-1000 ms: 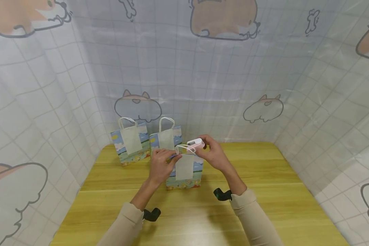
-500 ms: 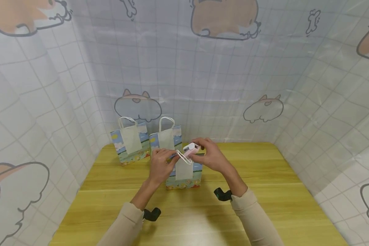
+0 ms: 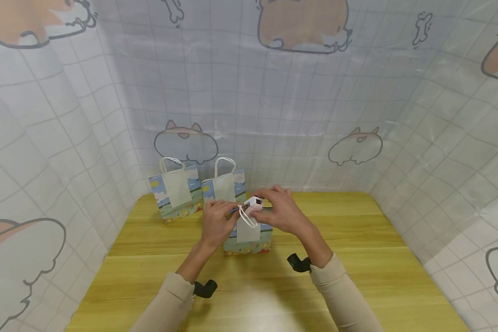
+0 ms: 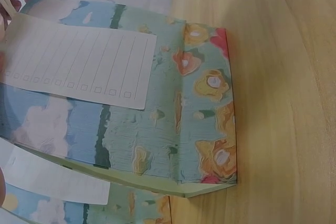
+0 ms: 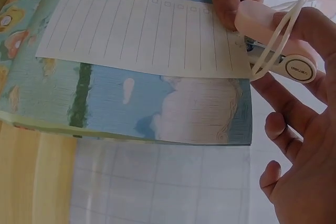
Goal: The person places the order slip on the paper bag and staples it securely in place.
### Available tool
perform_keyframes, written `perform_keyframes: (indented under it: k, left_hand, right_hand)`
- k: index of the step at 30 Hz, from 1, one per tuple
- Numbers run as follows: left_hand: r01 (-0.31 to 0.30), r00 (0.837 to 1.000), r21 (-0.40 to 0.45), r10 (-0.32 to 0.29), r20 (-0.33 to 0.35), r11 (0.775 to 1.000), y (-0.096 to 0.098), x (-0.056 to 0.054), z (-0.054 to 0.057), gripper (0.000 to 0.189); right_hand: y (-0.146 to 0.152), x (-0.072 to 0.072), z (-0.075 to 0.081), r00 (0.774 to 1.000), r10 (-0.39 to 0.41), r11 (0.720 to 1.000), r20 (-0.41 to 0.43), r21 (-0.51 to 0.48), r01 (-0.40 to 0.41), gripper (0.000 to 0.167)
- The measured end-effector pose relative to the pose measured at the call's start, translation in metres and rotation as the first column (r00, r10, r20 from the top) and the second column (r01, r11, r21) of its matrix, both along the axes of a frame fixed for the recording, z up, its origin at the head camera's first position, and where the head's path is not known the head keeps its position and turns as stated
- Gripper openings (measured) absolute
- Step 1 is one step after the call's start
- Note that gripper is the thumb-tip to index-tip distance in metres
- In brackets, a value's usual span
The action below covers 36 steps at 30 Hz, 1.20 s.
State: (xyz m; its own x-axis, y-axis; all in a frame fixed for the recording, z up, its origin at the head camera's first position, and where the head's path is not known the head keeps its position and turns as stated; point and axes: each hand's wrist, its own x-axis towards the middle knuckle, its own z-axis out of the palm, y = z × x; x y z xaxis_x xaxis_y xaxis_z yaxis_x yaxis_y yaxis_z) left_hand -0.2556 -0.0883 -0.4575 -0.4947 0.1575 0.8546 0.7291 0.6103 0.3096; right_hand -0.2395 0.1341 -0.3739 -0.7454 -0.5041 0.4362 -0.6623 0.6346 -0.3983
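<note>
A small pink-and-white stapler [image 3: 255, 205] is gripped between the thumb and fingers of my right hand [image 3: 285, 213]. In the right wrist view the stapler [image 5: 299, 68] meets the top edge of a paper bag [image 5: 126, 108], beside its white card with ruled lines [image 5: 142, 32]. My left hand [image 3: 217, 224] pinches this bag's top edge at the left. White twisted handles [image 3: 249, 220] flop forward over the front, crossing the stapler in the right wrist view. The bag [image 4: 142, 145] stands upright, printed with sky, meadow and flowers.
Two matching paper bags stand behind to the left: one far left [image 3: 176, 189], the other [image 3: 224, 184] partly hidden behind the left hand. A wood-grain table [image 3: 336, 286] lies beneath. Patterned curtains [image 3: 290, 101] enclose its back and sides.
My right hand has moved left with the stapler, bringing it to the bag's top edge. The handles, upright before, now hang forward. My left hand has kept its place.
</note>
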Motion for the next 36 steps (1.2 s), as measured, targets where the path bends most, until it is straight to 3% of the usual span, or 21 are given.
perform_keyframes:
  k: [15, 24, 36]
  left_hand:
    - [0.013, 1.0, -0.003, -0.013, -0.005, 1.0, -0.0001, 0.0014, 0.0028, 0.016]
    - [0.004, 0.999, -0.027, -0.003, 0.034, 1.0, -0.0012, 0.0008, 0.003, 0.013]
    - [0.003, 1.0, -0.02, -0.003, 0.022, 1.0, -0.0014, 0.0021, 0.0049, 0.014]
  right_hand:
    - [-0.0006, -0.004, -0.0078, 0.999, 0.024, 1.0, 0.047, 0.013, -0.024, 0.045]
    - [-0.0028, -0.0066, -0.0078, 0.998, 0.039, 0.999, 0.045, 0.017, -0.039, 0.046]
    - [-0.0035, -0.0091, -0.0094, 0.997, 0.068, 0.998, 0.045, 0.017, -0.069, 0.044]
